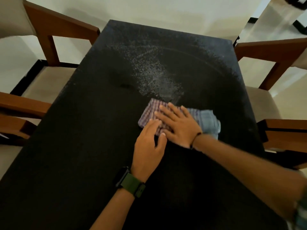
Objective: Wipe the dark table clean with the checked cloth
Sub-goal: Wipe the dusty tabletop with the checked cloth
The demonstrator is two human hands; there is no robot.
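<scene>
The right hand (pixel 177 124) lies flat, palm down, fingers spread and pointing away toward the far left, pressing on the checked cloth (pixel 179 117); its forearm reaches in from the lower right. The left hand (pixel 149 143) rests just beside it, fingers loosely extended, only the fingertips on the cloth's near-left corner, gripping nothing as far as the blur allows. The folded cloth lies flat on the dark surface (pixel 83 146), its long axis running left to right beneath the hands. Beyond the fingers, pale speckled residue (pixel 149 70) covers the surface.
</scene>
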